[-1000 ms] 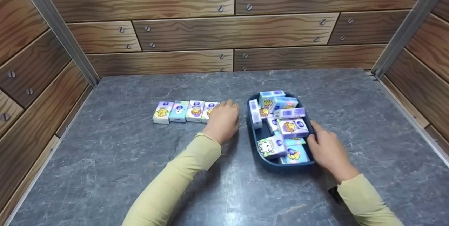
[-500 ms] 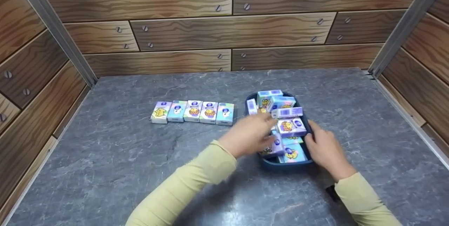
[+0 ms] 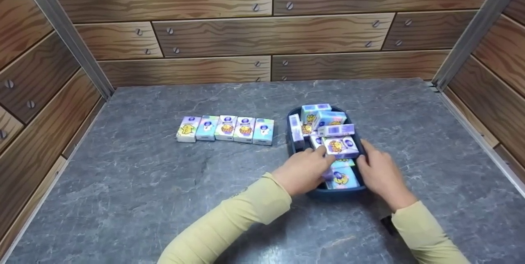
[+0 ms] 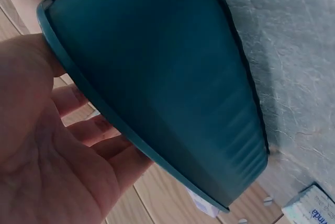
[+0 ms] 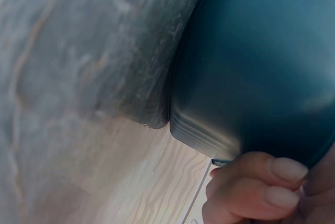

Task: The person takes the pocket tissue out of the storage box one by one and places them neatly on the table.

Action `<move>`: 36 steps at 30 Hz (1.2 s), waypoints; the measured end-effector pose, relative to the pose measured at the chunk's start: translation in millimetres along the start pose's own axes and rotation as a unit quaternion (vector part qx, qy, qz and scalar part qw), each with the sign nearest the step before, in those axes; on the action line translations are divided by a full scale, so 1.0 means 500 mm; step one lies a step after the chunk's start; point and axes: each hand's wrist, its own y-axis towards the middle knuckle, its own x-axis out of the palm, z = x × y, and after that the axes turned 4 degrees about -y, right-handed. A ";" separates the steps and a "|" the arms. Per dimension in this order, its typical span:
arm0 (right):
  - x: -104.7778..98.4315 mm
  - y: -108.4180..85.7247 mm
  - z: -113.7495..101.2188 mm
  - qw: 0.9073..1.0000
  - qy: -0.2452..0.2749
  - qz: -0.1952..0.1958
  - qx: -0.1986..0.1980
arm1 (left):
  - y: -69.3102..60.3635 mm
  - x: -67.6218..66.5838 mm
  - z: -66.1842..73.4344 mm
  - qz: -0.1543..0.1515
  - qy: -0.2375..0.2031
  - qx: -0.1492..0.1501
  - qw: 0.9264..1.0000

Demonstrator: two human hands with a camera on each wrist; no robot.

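A dark blue plastic tub [image 3: 313, 190] holds several small tissue packs in purple, blue and white cartoon wrappers. My left hand [image 3: 305, 170] reaches over its left rim, fingers curled down on a purple tissue pack [image 3: 328, 174] at the front left, which the hand mostly covers. In the left wrist view, the left fingers [image 4: 112, 140] pass behind the tub's rim, and their tips' hold is hidden. My right hand [image 3: 382, 172] grips the tub's right rim, its curled fingers [image 5: 251, 198] against the outer wall.
Left of the tub, several tissue packs [image 3: 226, 128] lie flat side by side in a row on the grey marbled table [image 3: 135, 182]. Wood-patterned panels [image 3: 213, 38] stand at the back and both sides.
My left hand has left the row's right end, where a blue tissue pack now lies, and moved right into the tub, then toward its front. The right hand stays on the rim.
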 end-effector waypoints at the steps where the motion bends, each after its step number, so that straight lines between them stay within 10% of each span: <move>1: -0.001 0.000 0.000 1.000 0.000 0.001 -0.001 | 0.000 -0.001 0.000 -0.002 -0.003 -0.002 1.000; 9: 0.002 0.000 -0.001 1.000 -0.003 0.003 0.000 | 0.000 -0.005 0.000 -0.001 -0.016 -0.002 1.000; 19: 0.000 0.000 0.004 1.000 -0.006 -0.004 -0.002 | -0.017 -0.062 0.010 0.100 -0.036 0.046 0.993; 26: 0.000 0.003 -0.002 1.000 -0.005 -0.011 -0.002 | -0.077 -0.102 -0.015 0.189 -0.059 0.047 0.979; 36: 0.002 0.001 0.001 1.000 -0.003 -0.009 0.003 | -0.209 -0.071 -0.131 0.218 -0.112 -0.065 0.967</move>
